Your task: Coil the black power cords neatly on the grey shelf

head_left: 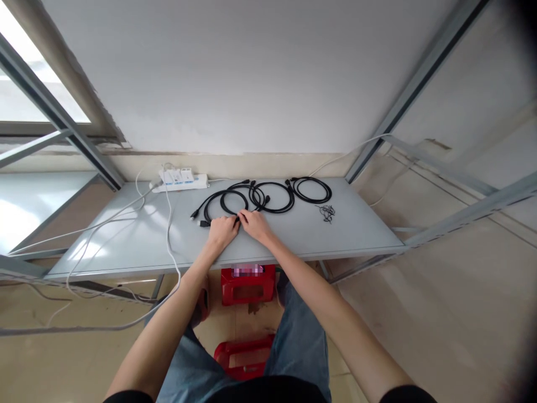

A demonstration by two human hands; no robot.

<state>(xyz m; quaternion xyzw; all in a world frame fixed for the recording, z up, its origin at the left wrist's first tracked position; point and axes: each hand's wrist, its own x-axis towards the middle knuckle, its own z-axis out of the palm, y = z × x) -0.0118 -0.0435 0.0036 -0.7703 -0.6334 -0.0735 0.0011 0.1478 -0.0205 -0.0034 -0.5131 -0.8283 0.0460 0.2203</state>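
Note:
Both of my hands are together at the near side of a looped black cable (pixel 221 200) on the grey table. My left hand (pixel 224 229) is closed on the cable, fingers curled. Close beside it, my right hand (pixel 255 224) pinches the same stretch of cable. What lies right between the fingertips is too small to make out. Touching this cable on the right is a second coiled black cable (pixel 274 211). Farther right lies a third black coil (pixel 312 201), with a small pile of thin black ties (pixel 326 212) in front of it.
A white power strip (pixel 180 180) with plugged-in adapters stands at the table's back left. White cords (pixel 168 229) run from it over the left side and front edge. Metal posts (pixel 369 154) frame the table (pixel 348 235). Below is a red stool (pixel 247 294).

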